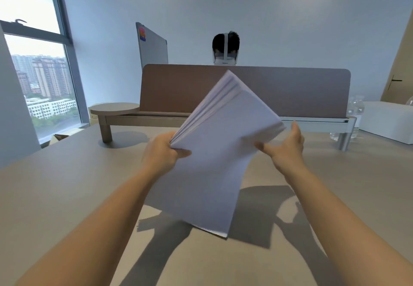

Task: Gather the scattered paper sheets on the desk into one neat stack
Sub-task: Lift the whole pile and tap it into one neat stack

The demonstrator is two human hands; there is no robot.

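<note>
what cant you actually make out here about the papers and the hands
- Right hand: the head view shows its thumb at the paper stack, but the sheets hide its fingers, so its grip is uncertain.
- Left hand: fingers under the stack are hidden; only the thumb on top shows.
- Sheet count: edges are fanned but too fine to count.
- Desk under the stack: covered, so sheets left there cannot be ruled out.
- The stack's far face: turned away.

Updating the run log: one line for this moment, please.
left hand: grips paper stack | right hand: open, at stack edge | stack: lifted above desk, fanned
</note>
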